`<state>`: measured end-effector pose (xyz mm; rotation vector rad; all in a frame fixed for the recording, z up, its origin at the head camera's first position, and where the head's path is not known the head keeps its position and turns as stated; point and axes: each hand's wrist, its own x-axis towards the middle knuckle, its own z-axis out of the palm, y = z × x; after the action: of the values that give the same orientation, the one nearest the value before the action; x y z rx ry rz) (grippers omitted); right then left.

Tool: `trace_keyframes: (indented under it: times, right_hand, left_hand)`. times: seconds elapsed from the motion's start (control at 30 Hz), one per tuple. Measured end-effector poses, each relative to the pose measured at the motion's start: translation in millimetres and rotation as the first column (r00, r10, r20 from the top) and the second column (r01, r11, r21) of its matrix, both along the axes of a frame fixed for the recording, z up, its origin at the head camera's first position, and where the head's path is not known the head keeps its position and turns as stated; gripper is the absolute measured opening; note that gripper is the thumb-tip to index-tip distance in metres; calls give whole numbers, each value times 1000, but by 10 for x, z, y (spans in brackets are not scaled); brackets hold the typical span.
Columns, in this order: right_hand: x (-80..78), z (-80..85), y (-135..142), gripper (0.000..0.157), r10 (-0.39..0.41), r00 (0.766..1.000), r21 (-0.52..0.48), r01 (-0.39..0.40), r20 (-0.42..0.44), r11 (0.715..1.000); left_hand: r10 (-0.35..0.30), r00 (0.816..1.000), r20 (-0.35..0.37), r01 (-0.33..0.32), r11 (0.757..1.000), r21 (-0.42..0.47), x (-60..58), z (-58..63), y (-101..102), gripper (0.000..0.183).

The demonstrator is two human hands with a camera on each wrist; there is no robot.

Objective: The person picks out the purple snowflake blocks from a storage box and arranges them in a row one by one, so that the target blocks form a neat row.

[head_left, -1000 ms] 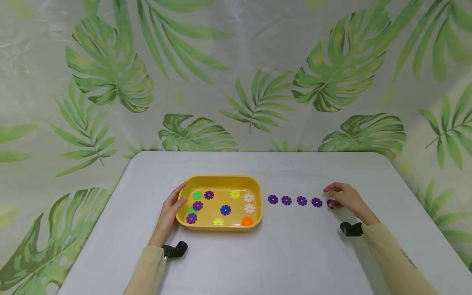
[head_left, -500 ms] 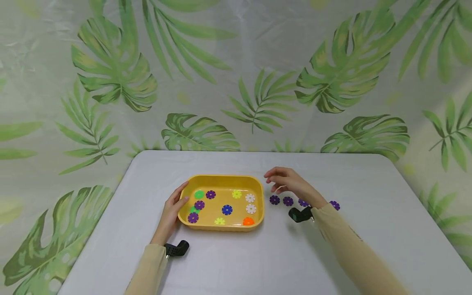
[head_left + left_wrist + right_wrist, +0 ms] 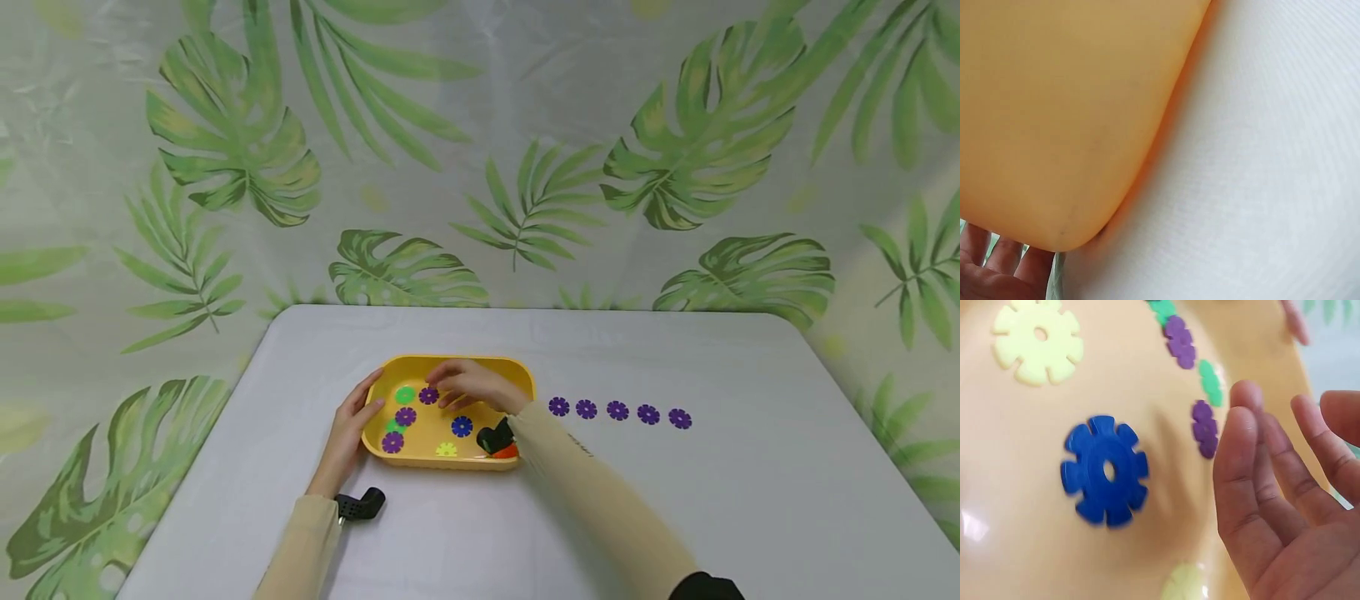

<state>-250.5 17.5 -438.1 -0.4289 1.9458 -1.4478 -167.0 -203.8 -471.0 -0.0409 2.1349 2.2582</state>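
Head view: a purple disc (image 3: 429, 396) is located in a yellow tray (image 3: 450, 463), toward the far left corner. Near it, fingers of the right hand (image 3: 476, 385) are loosely bent, parted. The tray's left edge is gripped by the left hand (image 3: 351, 429), thumb inside.

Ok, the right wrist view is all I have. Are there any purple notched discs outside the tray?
Observer: Yes, five purple notched discs lie in a row on the white table, to the right of the yellow tray.

Operator: And what is the left hand doing?

Observer: In the head view, the left hand grips the tray's left end.

Operator: Right, anything orange in there?

Observer: Yes, one orange disc near the tray's front right corner, partly hidden by the black wrist camera.
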Motion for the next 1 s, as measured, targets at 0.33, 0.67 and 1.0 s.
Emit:
trace_keyframes:
  times: [0.33,0.67,1.0]
  right_hand:
    - [-57,-189,-289,34,-22,999,71,25,-44,997]
    - [5,-115,-346,28,5,1000,82,-3,-27,997]
    - [16,-96,-274,18,-32,995,109,43,-93,993]
  left_hand:
    - [12,999,-36,-13,999,-50,-93,-228,-45,47]
    - [17,999,-47,-19,999,-39,-91,-225,-49,46]
    - [19,1000,-20,-20,999,-29,-94,-243,-50,46]
